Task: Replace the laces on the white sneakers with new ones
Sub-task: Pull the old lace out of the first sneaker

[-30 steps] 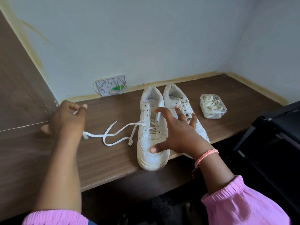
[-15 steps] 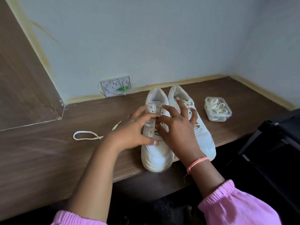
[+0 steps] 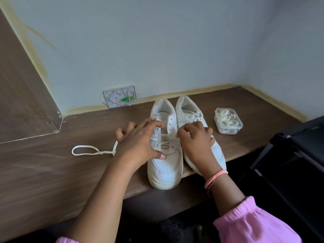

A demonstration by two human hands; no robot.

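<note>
Head view shows a pair of white sneakers standing side by side on the desk (image 3: 52, 172), toes toward the person and heels toward the wall, so each shoe's long axis runs straight away from the body; the left sneaker (image 3: 164, 165) sits squarely between the two hands, its toe at the desk's front edge; the right sneaker (image 3: 192, 113) lies just beside it, partly hidden by the right wrist. The left hand (image 3: 140, 142) rests on the left side of the left sneaker, thumb on the toe box, fingers curled over toward the upper eyelets; whether they pinch the old lace (image 3: 164, 143) cannot be told. The right hand (image 3: 194, 137) has its fingers bent at the right edge of the same lacing, seemingly touching it; a firm grip is not visible. Both hands are about equally near. A loose end of the lace (image 3: 84, 151) trails left across the desk in a loop. New laces (image 3: 227, 120) wait in a clear box (image 3: 238, 127), to the right, nearer the right hand.
</note>
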